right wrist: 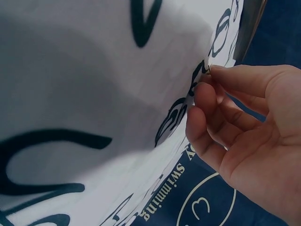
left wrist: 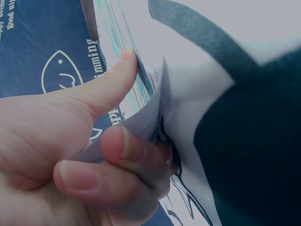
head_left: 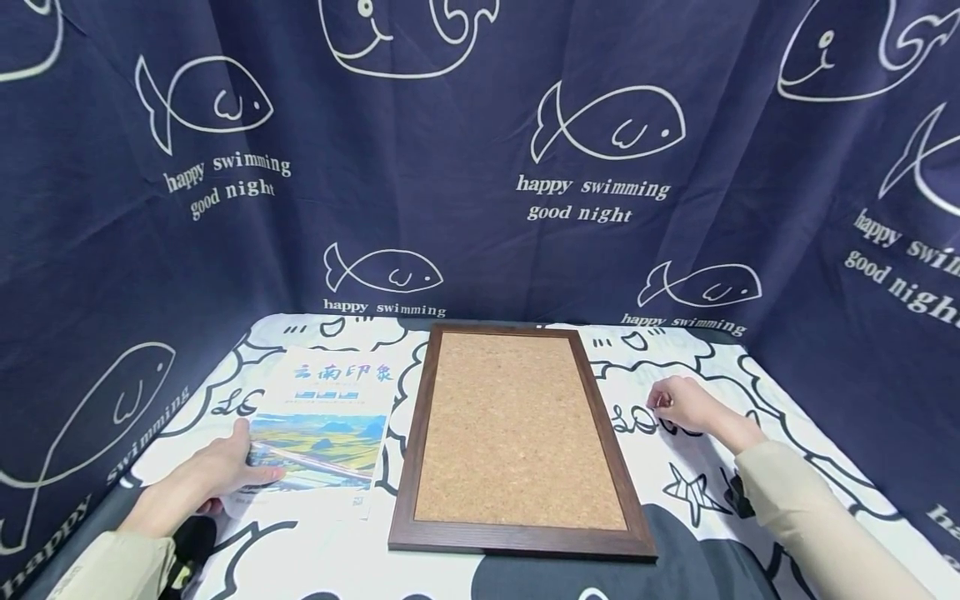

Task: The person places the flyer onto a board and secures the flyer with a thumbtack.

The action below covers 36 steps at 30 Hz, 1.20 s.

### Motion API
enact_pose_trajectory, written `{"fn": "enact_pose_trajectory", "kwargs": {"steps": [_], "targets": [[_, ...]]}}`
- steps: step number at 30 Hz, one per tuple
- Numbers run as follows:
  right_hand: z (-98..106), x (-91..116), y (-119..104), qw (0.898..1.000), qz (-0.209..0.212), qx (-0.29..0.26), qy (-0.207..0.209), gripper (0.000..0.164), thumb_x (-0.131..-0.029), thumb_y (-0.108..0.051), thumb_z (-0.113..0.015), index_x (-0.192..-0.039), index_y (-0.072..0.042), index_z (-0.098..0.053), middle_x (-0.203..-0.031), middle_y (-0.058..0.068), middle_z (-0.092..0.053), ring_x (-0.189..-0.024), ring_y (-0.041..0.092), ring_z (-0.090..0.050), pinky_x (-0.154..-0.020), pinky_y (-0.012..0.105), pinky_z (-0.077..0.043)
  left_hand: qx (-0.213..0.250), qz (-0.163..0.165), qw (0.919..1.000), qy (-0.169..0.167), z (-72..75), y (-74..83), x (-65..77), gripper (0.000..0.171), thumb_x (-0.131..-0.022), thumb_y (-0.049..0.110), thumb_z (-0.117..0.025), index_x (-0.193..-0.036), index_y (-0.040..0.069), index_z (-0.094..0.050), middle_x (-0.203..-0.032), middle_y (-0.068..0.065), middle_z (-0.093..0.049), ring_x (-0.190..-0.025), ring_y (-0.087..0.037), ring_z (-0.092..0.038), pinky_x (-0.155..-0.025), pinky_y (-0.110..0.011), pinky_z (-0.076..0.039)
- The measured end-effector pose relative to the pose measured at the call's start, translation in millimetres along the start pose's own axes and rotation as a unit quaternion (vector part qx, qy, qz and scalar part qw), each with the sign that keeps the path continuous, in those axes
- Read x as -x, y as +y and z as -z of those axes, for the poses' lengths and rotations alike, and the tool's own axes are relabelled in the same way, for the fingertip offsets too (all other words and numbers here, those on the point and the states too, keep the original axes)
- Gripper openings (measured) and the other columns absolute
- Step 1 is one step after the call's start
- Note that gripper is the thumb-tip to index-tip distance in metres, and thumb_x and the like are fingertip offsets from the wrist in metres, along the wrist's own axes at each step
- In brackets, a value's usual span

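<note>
A white printed sheet (head_left: 318, 450) with a landscape picture and Chinese lettering lies left of a framed cork board (head_left: 522, 429). My left hand (head_left: 213, 471) grips the sheet's left edge, thumb on the printed face and fingers beneath. In the left wrist view, the paper (left wrist: 146, 113) bends up between thumb and fingers. On the other side of the board, my right hand (head_left: 686, 404) hovers low over the cloth. Thumb and forefinger pinch a tiny pin (right wrist: 208, 70), of which just a thin pointed tip shows; the rest is hidden by the fingertips.
The table is covered with a black-and-white patterned cloth (head_left: 697, 492). A dark blue fish-print curtain (head_left: 480, 167) stands behind it and along both sides. The board's dark brown frame (head_left: 517, 537) lies flat in the middle.
</note>
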State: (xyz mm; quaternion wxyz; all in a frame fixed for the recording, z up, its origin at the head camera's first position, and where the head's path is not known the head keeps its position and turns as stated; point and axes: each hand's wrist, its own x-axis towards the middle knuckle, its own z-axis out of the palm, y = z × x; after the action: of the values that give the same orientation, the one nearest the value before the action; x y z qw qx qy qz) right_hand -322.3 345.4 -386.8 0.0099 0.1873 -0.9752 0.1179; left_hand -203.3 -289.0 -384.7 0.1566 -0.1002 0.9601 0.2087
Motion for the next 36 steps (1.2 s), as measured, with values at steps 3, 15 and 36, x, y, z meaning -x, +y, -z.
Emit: {"fn": "enact_pose_trajectory", "kwargs": {"steps": [3, 15, 36], "targets": [[-0.4, 0.6, 0.9, 1.0, 0.009, 0.001, 0.007, 0.007, -0.074, 0.001, -0.068, -0.076, -0.005, -0.067, -0.063, -0.002, -0.056, -0.058, 0.009, -0.046, -0.058, 0.026, -0.037, 0.001, -0.001, 1.0, 0.002, -0.3, -0.5, 0.7, 0.113, -0.081, 0.05, -0.073, -0.142, -0.013, -0.001, -0.09, -0.035, -0.049, -0.048, -0.02, -0.052, -0.043, -0.024, -0.043], [-2.8, -1.5, 3.8, 1.0, 0.009, 0.001, 0.007, 0.007, -0.075, 0.001, -0.069, -0.076, -0.006, -0.067, -0.064, -0.003, -0.056, -0.06, 0.009, -0.045, -0.059, 0.025, -0.037, 0.005, -0.011, 0.9999, 0.003, -0.3, -1.7, 3.1, 0.114, -0.08, 0.05, -0.073, -0.143, -0.013, -0.002, -0.084, -0.027, -0.051, -0.047, -0.019, -0.051, -0.042, -0.024, -0.042], [-0.7, -2.8, 3.5, 1.0, 0.0, -0.012, -0.012, 0.007, -0.076, 0.001, -0.069, -0.078, -0.004, -0.065, -0.065, 0.0, -0.058, -0.059, 0.01, -0.048, -0.058, 0.025, -0.038, 0.045, -0.094, 0.9942, 0.025, 0.0, -6.8, 4.5, 0.071, -0.09, 0.0, -0.058, -0.149, 0.002, -0.018, -0.087, -0.027, -0.061, -0.039, -0.014, -0.05, -0.039, -0.023, -0.038]]}}
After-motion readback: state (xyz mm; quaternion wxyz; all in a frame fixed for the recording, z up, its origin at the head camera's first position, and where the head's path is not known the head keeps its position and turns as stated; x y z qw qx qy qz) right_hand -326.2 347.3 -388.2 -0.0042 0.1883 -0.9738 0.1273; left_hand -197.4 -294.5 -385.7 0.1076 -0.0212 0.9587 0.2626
